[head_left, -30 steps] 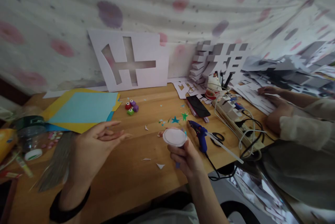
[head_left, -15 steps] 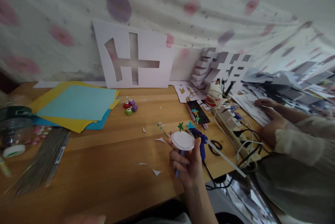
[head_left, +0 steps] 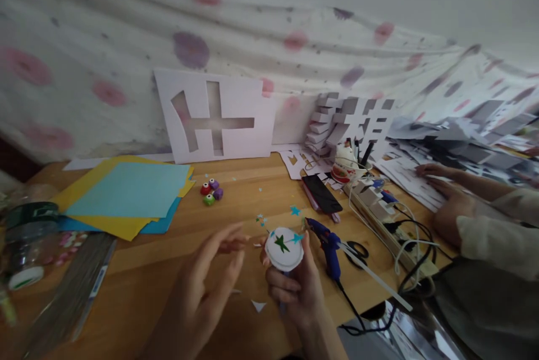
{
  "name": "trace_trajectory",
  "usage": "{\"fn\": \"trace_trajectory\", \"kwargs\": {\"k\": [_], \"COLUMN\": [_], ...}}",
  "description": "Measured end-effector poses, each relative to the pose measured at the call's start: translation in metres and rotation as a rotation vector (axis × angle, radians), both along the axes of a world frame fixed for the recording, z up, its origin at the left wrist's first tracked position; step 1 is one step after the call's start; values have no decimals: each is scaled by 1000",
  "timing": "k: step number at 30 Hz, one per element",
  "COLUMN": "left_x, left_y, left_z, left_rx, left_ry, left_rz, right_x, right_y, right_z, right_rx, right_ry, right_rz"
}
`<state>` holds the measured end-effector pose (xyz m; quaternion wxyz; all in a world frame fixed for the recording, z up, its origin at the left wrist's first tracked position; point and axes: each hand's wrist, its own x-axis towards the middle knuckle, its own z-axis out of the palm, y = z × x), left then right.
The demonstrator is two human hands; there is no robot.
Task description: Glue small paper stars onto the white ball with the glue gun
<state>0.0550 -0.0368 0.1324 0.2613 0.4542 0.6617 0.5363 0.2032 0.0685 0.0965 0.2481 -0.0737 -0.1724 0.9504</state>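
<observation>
Near the front middle of the table, my right hand point(head_left: 295, 287) is wrapped round a white paper disc point(head_left: 275, 256) on a pale blue stem. A green star point(head_left: 281, 244) and a blue star point(head_left: 296, 238) appear over the disc; whether they touch it I cannot tell. Just left of it, my left hand point(head_left: 214, 276) is raised with fingers apart and nothing visible in it. A blue glue gun point(head_left: 328, 247) with a long clear glue stick lies right of my right hand. Another blue star point(head_left: 295, 210) shows behind the disc.
Coloured paper sheets point(head_left: 126, 188) and a jar point(head_left: 31, 236) are at the left. Small pompoms point(head_left: 211, 191) sit mid-table. A phone point(head_left: 322, 194), black scissors point(head_left: 357, 253) and a power strip point(head_left: 379, 225) are at the right, beside another person's hands point(head_left: 438, 177).
My left hand has risen from the bottom edge towards the disc. My right hand has moved slightly down and left. The view has tilted up.
</observation>
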Motion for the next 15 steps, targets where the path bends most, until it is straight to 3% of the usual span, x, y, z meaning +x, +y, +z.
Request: {"fn": "trace_trajectory", "kwargs": {"k": [3, 7, 10, 15], "left_x": [-6, -12, -21, -40], "left_y": [19, 18, 13, 19], "left_z": [-26, -53, -56, -50], "left_rx": [-165, -102, -164, -289], "left_ry": [-364, -638, -733, -720], "left_rz": [-116, -78, -95, -164], "right_x": [-8, -17, -22, -28], "right_y": [-4, -13, -16, -8], "right_z": [-5, -12, -13, -15], "right_rx": [14, 97, 136, 125], "right_ry": [-123, -308, -429, -510], "right_rz": [86, 208, 210, 258]}}
